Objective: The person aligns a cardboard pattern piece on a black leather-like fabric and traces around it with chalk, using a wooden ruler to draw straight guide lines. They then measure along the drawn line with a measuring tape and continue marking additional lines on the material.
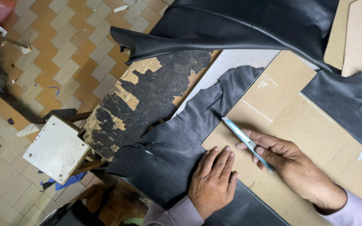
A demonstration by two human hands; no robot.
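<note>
While the left hand lies flat, fingers spread on black leather, right-hand fingers clasp a blue knife.

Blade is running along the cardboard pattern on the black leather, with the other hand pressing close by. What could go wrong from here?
1. The left hand presses the cardboard pattern close to the light-blue knife in the right hand; a slip might nick its fingers.
2. The black leather hangs over the table edge; its weight might drag it off line.

leather on table, stool left of it
</note>
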